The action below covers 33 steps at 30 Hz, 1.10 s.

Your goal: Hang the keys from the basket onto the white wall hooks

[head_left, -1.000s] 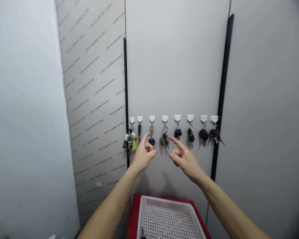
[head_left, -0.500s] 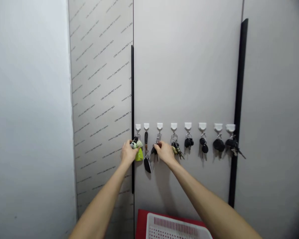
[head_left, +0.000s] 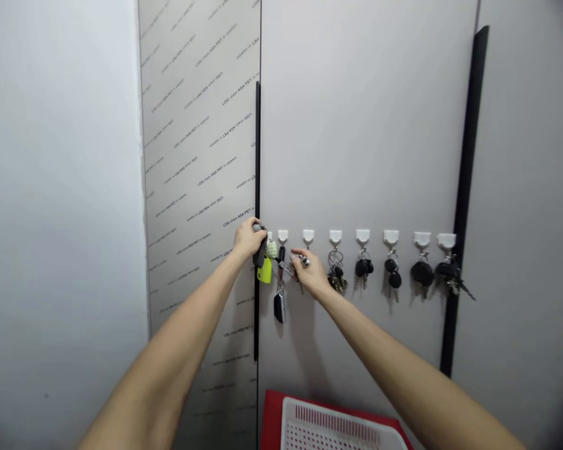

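Note:
My left hand (head_left: 248,239) is closed on a key bunch with a lime-green fob (head_left: 264,270), a dark key fob and a pale charm. It is at the height of the leftmost white hook, which is partly hidden. My right hand (head_left: 311,273) is closed on a second bunch of keys (head_left: 287,269), its ring by the fingers, just below the third hook (head_left: 308,236). Between the two hands, a black-and-silver car key (head_left: 279,308) hangs on a dark strap from the second hook (head_left: 283,236).
Several more key bunches, such as one with brassy keys (head_left: 338,278) and one with black heads (head_left: 422,273), hang from white hooks to the right. Long black handles (head_left: 258,187) run down the cabinet doors. Below, a white perforated basket (head_left: 338,414) stands on something red (head_left: 273,415).
My left hand has risen with the green-fob bunch. My right hand has lifted its keys off the third hook. The view has shifted slightly.

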### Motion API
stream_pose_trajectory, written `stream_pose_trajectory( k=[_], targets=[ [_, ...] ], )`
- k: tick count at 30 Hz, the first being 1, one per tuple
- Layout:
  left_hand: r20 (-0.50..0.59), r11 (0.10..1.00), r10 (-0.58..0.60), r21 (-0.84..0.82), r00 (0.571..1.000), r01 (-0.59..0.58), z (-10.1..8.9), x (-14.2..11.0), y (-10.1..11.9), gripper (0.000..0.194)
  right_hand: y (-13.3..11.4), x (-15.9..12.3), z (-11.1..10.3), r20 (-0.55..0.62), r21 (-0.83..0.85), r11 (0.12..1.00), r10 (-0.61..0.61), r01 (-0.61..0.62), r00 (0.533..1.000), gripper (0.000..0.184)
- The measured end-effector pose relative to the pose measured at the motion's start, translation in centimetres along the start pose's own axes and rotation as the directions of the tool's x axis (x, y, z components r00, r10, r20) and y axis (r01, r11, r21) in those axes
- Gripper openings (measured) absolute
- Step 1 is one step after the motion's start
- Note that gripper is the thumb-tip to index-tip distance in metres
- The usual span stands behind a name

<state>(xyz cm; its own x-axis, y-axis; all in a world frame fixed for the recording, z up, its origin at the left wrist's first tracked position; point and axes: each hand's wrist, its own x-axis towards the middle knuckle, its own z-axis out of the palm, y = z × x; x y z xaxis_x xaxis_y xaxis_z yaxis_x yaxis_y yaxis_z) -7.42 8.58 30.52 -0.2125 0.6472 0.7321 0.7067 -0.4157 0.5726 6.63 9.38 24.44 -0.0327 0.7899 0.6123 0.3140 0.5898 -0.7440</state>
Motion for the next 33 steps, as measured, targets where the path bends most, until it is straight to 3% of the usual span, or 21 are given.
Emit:
stream_pose_trajectory(
  k=[4,10,14,21,24,27,30,33],
  targets=[
    [0.205,0.969,0.036,0.233,0.978,-0.085,-1.3,0.5,0.9,0.017,1.3,0.3,2.3,-0.052,-0.216,0.970,0.101,-0.110,0.994,0.029],
    [0.268,0.959,-0.043,0.281,0.962,-0.036,-2.4,0.7,0.6,0.016,1.0,1.3,3.0,-0.059,-0.258,0.954,0.143,-0.153,0.988,0.025],
    [0.290,0.988,-0.059,0.155,0.955,0.014,-2.2,0.4,0.4,0.013,0.5,2.0,2.8,-0.084,-0.254,0.951,0.158,-0.174,0.984,0.026],
    [0.489,0.979,-0.032,-0.158,0.871,0.125,-2.8,-0.8,0.2,0.014,-0.8,3.6,1.6,-0.152,-0.257,0.954,0.117,-0.154,0.981,0.025],
    [0.458,0.979,-0.026,-0.170,0.888,0.116,-2.5,-1.0,0.0,0.015,-2.1,4.5,0.6,-0.150,-0.316,0.940,0.088,-0.132,0.985,0.024],
    [0.414,0.971,-0.047,-0.195,0.909,0.139,-1.6,-1.3,0.0,0.013,-3.4,5.3,-0.6,-0.060,-0.412,0.904,0.097,-0.113,0.994,0.022],
    [0.412,0.946,-0.044,-0.276,0.910,0.170,-0.3,-1.6,0.0,0.014,-4.3,5.6,-1.5,0.036,-0.459,0.885,0.103,-0.075,0.994,0.022],
    [0.411,0.896,-0.057,-0.381,0.910,0.228,1.1,-1.8,0.2,0.014,-4.9,6.0,-1.4,0.037,-0.481,0.871,0.130,-0.097,0.991,0.022]
  ],
)
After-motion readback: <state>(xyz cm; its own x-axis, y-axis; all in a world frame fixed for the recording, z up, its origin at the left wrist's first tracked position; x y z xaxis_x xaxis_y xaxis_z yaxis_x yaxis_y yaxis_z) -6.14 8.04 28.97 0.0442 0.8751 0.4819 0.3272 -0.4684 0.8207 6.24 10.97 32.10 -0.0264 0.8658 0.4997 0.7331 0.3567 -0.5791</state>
